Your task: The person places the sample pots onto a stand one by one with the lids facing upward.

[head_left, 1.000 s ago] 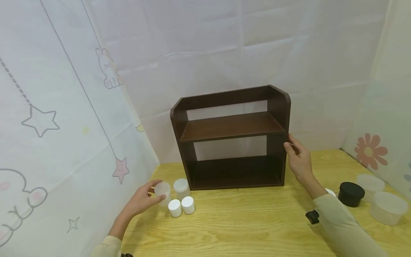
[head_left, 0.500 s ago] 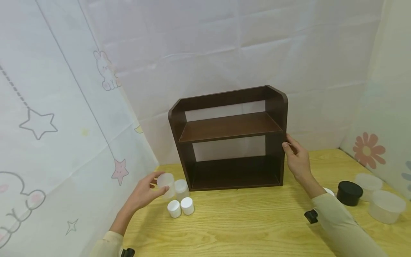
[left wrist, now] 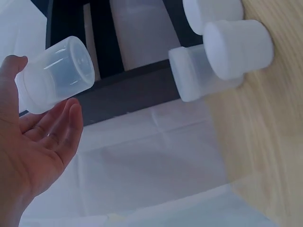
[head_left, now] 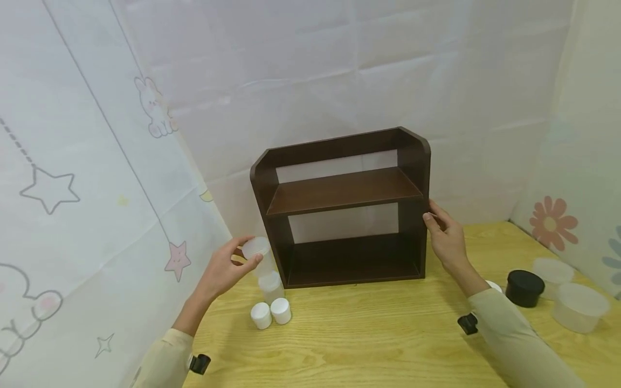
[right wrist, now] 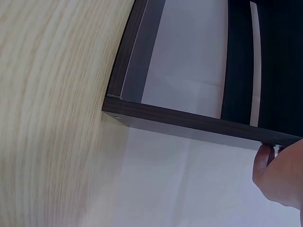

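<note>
Near the left end of the dark brown two-tier shelf (head_left: 344,189), my left hand (head_left: 225,269) grips a translucent lidded plastic jar (left wrist: 61,75) between thumb and fingers. In the left wrist view the jar is tilted, its base pointing away from the palm. Below it a similar translucent jar (head_left: 271,288) stands on the table by the shelf's front left corner. Two small white lidded jars (head_left: 261,316) stand just in front. My right hand (head_left: 447,240) touches the outer face of the shelf's right side panel with thumb and fingertips; no finger shows inside the panel.
On the right of the wood-grain table (head_left: 368,334) stand a black round tub (head_left: 525,289) and two wide translucent tubs (head_left: 580,307). A white lid (head_left: 494,286) is partly hidden behind the right forearm. Printed cloth walls (head_left: 111,231) enclose the table.
My left hand has lifted the translucent jar off the table and carried it up and back, beside the shelf's left panel. The right hand stays at the right panel. The view shifts slightly.
</note>
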Tool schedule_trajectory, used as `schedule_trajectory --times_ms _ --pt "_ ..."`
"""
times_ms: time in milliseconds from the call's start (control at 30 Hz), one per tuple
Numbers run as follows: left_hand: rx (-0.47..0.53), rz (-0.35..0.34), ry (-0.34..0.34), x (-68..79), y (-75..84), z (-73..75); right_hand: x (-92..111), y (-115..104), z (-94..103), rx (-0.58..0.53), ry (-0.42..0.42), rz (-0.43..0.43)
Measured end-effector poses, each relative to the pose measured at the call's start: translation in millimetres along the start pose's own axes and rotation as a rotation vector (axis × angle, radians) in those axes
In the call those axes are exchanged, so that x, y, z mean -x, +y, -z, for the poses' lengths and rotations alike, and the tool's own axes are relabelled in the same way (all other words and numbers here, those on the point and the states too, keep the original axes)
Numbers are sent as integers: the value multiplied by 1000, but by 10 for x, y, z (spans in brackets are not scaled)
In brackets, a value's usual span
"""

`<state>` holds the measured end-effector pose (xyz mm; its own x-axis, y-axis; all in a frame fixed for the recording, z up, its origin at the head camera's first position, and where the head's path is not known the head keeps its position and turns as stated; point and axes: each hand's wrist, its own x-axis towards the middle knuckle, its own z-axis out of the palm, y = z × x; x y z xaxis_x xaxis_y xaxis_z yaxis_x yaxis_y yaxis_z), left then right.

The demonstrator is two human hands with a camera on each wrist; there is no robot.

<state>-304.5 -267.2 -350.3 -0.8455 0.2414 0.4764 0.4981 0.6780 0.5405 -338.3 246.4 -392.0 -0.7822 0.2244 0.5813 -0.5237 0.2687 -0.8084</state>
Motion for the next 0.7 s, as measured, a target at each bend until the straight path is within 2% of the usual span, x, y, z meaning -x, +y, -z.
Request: schedule_trajectory --times_ms 133,300,400,533,700 --pt "12 -53 18 -126 152 -52 -64 195 8 11 2 -6" --pt "21 -126 -12 -320 366 -181 -112 328 23 22 6 -5" --pt "30 -192 -38 -446 504 -272 -86 274 17 -7 3 -8" --pt "45 -287 -49 -638 712 -393 -29 67 39 -43 -4 -13" --pt "64 -343 -55 -856 940 -500 11 -45 62 -64 -34 -38"
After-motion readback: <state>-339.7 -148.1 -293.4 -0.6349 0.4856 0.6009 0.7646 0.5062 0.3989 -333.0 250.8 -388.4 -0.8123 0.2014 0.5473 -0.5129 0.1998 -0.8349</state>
